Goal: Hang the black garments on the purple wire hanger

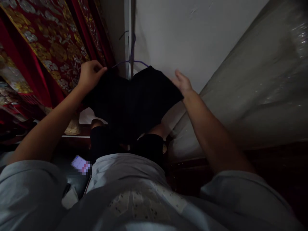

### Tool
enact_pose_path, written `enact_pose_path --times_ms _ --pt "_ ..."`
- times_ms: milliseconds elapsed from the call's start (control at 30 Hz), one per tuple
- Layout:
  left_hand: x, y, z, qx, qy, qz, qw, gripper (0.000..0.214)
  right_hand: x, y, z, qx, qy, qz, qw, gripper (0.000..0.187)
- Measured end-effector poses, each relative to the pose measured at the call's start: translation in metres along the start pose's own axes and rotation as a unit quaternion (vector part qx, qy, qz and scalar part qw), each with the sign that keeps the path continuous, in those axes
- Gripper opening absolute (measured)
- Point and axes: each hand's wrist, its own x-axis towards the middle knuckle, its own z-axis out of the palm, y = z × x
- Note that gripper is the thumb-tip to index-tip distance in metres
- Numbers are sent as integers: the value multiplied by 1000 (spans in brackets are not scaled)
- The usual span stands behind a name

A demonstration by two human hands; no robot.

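Note:
A black garment (pixel 134 99) hangs on a purple wire hanger (pixel 132 57) hooked over a white vertical edge ahead of me. My left hand (pixel 90 74) is closed in a pinch on the garment's left shoulder. My right hand (pixel 183 82) rests against the garment's right shoulder with its fingers stretched out and partly tucked behind the cloth. The lower part of the garment drapes down toward my lap.
A red and gold patterned fabric (pixel 48 41) hangs at the left. A plastic-wrapped mattress (pixel 252 96) leans at the right against the white wall (pixel 187 32). A lit phone (pixel 80 164) lies low at the left near my grey shirt.

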Motion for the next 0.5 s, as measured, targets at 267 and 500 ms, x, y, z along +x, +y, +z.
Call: enact_pose_path --times_ms 267,500 --pt "18 29 18 -64 6 29 997 19 11 -33 -2 137 -11 -4 991 34" --pt "6 90 1 -181 -45 31 982 22 -18 -47 -16 218 47 -63 973 43"
